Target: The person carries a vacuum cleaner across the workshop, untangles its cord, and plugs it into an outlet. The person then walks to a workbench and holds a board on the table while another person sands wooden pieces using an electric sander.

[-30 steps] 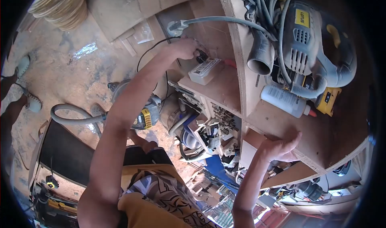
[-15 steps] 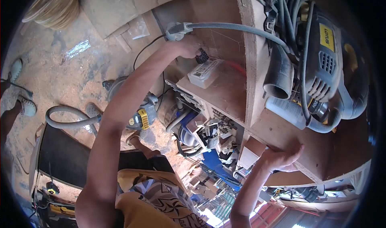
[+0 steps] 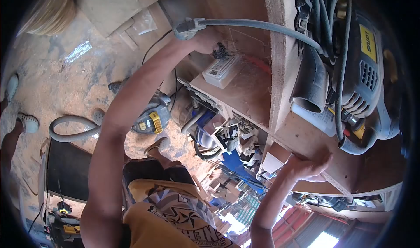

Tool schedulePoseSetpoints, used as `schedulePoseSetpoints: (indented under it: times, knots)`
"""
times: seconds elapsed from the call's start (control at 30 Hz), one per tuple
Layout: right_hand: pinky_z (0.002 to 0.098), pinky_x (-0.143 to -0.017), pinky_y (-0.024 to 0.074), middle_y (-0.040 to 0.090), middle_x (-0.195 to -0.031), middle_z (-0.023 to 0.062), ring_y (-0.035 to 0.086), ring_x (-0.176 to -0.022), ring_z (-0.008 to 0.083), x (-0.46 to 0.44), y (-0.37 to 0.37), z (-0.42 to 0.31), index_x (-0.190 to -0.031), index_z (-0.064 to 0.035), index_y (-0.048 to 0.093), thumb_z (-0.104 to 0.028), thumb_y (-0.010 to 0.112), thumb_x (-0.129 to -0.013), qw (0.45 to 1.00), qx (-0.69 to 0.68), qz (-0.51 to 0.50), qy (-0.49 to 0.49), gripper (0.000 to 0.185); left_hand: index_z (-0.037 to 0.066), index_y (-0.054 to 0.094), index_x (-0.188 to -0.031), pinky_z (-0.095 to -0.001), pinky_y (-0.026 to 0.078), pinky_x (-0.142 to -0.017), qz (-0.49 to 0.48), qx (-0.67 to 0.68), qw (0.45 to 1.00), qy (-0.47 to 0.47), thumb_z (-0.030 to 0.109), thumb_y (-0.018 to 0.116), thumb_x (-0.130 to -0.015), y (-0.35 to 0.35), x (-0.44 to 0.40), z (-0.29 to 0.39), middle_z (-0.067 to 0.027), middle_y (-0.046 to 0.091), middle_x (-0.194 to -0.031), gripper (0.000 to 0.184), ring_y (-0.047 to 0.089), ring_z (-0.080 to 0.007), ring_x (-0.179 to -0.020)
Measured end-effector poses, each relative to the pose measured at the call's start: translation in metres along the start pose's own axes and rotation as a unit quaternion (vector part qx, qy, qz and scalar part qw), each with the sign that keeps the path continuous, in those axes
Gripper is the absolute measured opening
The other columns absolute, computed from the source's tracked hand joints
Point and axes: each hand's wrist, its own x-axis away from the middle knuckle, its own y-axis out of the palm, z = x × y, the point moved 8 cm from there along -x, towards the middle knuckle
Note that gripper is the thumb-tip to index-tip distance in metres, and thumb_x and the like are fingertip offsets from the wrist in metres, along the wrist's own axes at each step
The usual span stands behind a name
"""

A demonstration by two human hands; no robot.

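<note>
My left hand [image 3: 204, 42] reaches into the shelf compartment, its fingers curled round a spiky clump of small black screws [image 3: 221, 51]. The clump is just above a clear plastic tub [image 3: 221, 71] with a printed label, which sits on the wooden shelf [image 3: 249, 97]. Part of this hand is hidden behind a plug [image 3: 188, 28] on a thick grey cord. My right hand [image 3: 308, 167] rests on the edge of the lower shelf panel, fingers stretched out, holding nothing I can see.
A power tool with a yellow LOTUS label [image 3: 367, 42], coiled cords and a grey pipe [image 3: 310, 86] fill the compartment at right. A yellow-marked tool [image 3: 153, 121] with a hose stands on the dusty floor. Another person's foot [image 3: 28, 123] shows at far left.
My left hand has shifted slightly, and more of the black clump shows beside its fingers. My right hand stays on the shelf edge. The whole view has tilted a little.
</note>
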Motion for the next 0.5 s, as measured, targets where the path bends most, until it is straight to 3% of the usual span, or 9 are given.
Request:
schedulePoseSetpoints:
  times: [0.17, 0.5]
  knots:
    - [0.0449, -0.081, 0.0561, 0.061, -0.098, 0.0177, 0.062, -0.088, 0.026, 0.001, 0.001, -0.004, -0.101, 0.0013, 0.041, -0.013, 0.071, -0.074, 1.0, 0.017, 0.005, -0.022, 0.043, 0.02, 0.062, -0.115, -0.0435, 0.042, -0.094, 0.023, 0.023, 0.999, -0.041, 0.012, 0.053, -0.084, -0.012, 0.018, 0.0, -0.0069, 0.062, -0.112, 0.034, 0.055, -0.0272, -0.108]
    - [0.0459, -0.084, 0.0551, 0.057, -0.106, 0.0189, 0.061, -0.091, 0.0273, 0.003, 0.007, -0.007, -0.111, 0.0003, 0.042, -0.013, 0.07, -0.075, 0.999, 0.025, -0.016, -0.032, 0.048, 0.016, 0.062, -0.112, -0.0421, 0.045, -0.091, 0.067, -0.043, 0.997, 0.02, 0.008, 0.055, -0.077, 0.002, -0.005, 0.018, -0.008, 0.063, -0.108, 0.037, 0.057, -0.0284, -0.105]
